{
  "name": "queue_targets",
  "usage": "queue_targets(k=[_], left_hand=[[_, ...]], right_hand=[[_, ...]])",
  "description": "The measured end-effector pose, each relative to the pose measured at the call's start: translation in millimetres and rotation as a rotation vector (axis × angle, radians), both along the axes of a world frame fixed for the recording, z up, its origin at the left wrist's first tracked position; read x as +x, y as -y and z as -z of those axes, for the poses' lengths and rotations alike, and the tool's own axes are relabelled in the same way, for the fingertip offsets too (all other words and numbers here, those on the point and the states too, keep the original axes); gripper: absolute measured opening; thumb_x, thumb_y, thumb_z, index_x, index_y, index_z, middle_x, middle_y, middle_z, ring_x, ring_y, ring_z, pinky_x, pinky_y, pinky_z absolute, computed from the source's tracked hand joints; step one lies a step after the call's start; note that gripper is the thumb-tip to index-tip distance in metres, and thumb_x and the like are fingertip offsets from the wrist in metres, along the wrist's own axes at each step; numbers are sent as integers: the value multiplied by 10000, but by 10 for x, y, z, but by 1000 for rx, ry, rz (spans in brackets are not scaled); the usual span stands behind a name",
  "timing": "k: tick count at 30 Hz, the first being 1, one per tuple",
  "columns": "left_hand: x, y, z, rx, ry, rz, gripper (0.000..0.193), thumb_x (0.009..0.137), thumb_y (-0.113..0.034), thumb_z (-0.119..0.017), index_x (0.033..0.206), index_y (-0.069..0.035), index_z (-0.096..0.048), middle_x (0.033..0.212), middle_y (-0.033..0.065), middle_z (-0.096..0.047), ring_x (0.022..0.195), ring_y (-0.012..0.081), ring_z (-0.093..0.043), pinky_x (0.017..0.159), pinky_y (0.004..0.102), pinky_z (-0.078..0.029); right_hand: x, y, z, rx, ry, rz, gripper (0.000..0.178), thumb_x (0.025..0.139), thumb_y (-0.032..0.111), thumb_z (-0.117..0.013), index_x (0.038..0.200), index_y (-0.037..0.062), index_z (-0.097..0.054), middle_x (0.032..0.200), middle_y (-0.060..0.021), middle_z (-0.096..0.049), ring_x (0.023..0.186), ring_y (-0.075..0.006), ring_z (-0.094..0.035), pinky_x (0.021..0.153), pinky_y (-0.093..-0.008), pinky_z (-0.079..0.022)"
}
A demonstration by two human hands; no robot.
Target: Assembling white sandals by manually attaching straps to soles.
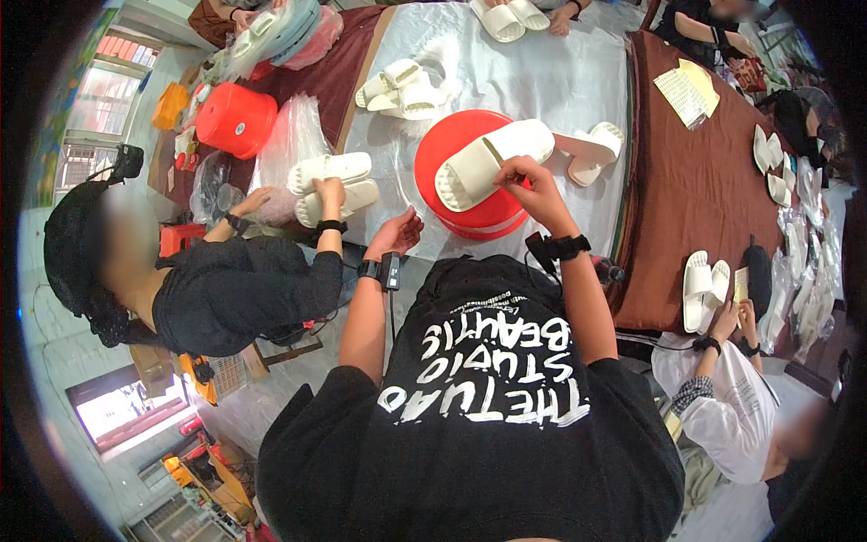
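Observation:
A white slipper [465, 183] lies slantwise on top of an upturned red bucket or round stool [433, 144] in front of me. My right hand [542, 194] is over the slipper's near edge, beside its strap, with thumb and forefinger pinched together. Whether a small thing is between those fingertips I cannot make out. My left hand [397, 235] is held off to the left of the red bucket, palm turned inward, fingers loosely apart and holding nothing. To the right, more white slippers [591, 155] rest on the plastic sheet, one showing its pinkish sole.
Several white slippers [406, 90] are piled beyond the bucket on the plastic-covered table [379, 144]. At left a co-worker [244, 289] handles a slipper pair [334, 185] near a red bucket [237, 119]. Another person [722, 388] works at the brown-covered table [695, 190] on the right.

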State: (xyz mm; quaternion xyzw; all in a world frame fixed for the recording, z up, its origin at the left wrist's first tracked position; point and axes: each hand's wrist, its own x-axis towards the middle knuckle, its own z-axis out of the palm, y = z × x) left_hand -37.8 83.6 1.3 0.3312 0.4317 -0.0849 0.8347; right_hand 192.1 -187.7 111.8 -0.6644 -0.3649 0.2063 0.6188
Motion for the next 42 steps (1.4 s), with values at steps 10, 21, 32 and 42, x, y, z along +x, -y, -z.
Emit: queue_targets(k=[10, 21, 32, 42], left_hand=[[92, 257, -895, 55, 243, -127, 165, 961, -277, -709, 1002, -123, -665, 1019, 4, -701, 1019, 159, -641, 893, 336, -475], [250, 464, -774, -46, 381, -110, 202, 997, -288, -649, 1150, -157, -658, 1156, -10, -666, 1053, 148, -574, 964, 364, -434], [378, 217, -707, -146, 319, -330, 125, 992, -220, -658, 1005, -96, -650, 968, 2, -648, 886, 136, -634, 784, 307, -506], [479, -390, -188, -219, 114, -462, 133, 979, -220, -655, 920, -102, -641, 899, 1, -639, 828, 153, -658, 712, 329, -521]], right_hand=[[-351, -278, -715, -51, 461, 174, 273, 769, 1, -770, 1022, 50, -678, 1006, -95, -644, 989, -303, -625, 872, -389, -503], [-724, -835, -381, -199, 562, -7, 99, 876, 141, -660, 883, 42, -668, 856, -131, -666, 832, -341, -664, 747, -440, -530], [-493, -543, -623, -249, 456, 87, 118, 846, 37, -652, 934, 11, -578, 906, -183, -652, 877, -393, -643, 752, -449, -515], [-9, 271, -1004, -44, -25, 160, 33, 971, 25, -585, 974, -7, -594, 753, -63, -605, 704, -125, -571, 670, -275, -478]])
